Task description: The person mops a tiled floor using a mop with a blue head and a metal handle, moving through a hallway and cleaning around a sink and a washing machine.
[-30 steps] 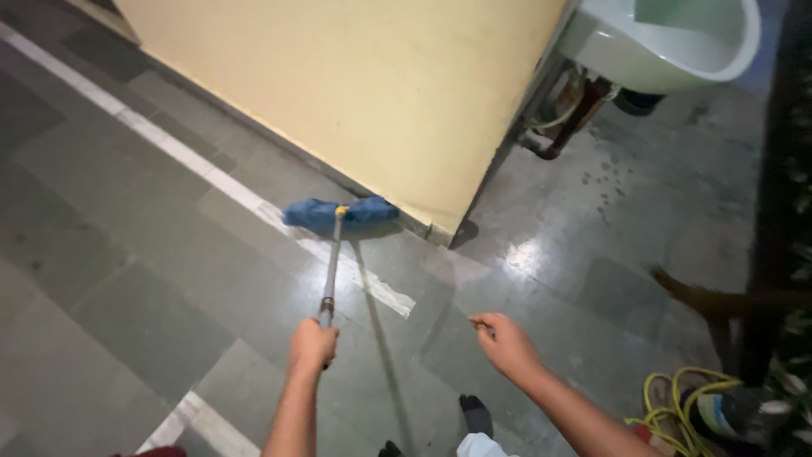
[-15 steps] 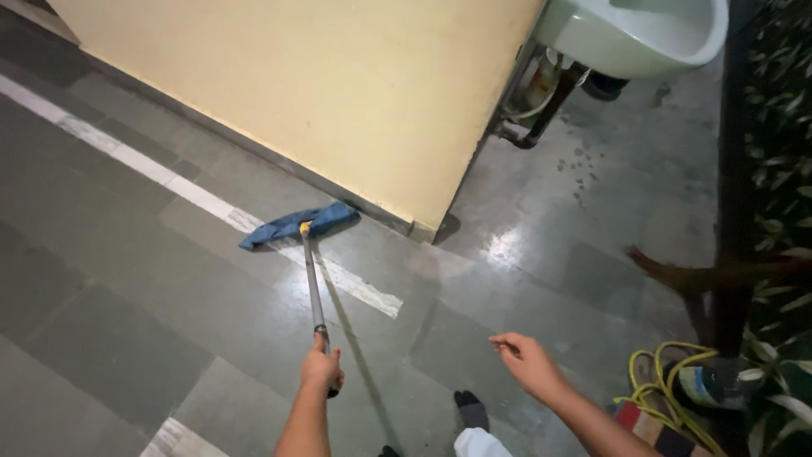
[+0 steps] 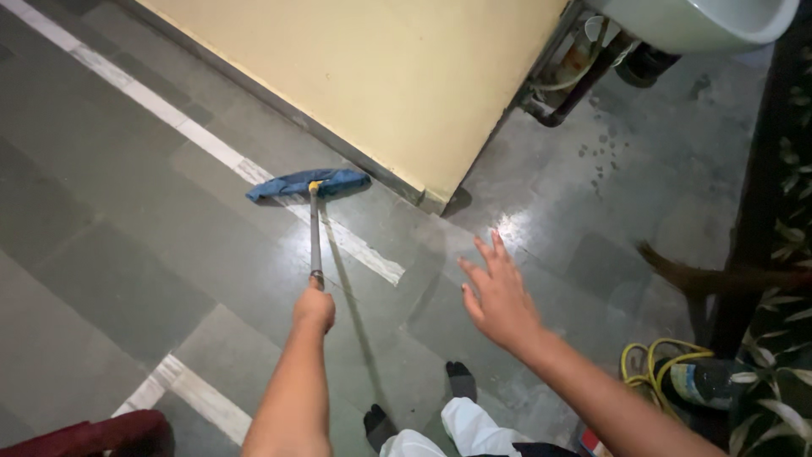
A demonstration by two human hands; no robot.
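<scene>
Head view looks down on a grey stone floor (image 3: 110, 279) with a pale stripe across it. The left hand (image 3: 314, 310) is clenched around the near end of the mop handle (image 3: 315, 233), a thin grey pole that runs away from the person to the mop head. The blue mop head (image 3: 309, 183) lies flat on the floor, across the pale stripe and just beside the foot of the yellow wall (image 3: 381, 76); it is close to the wall's corner. The right hand (image 3: 499, 296) holds nothing: its fingers (image 3: 491, 252) are released and spread, palm down, in the air to the right of the mop handle and well apart from it.

Past the wall's corner, a white sink (image 3: 702, 21) hangs above dark pipes (image 3: 575, 89), and the floor there shines wet. A yellow hose (image 3: 660, 368) is coiled on the floor to the right of the right forearm, near green plants (image 3: 782, 372). The person's feet in dark socks (image 3: 461, 377) stand below the hands.
</scene>
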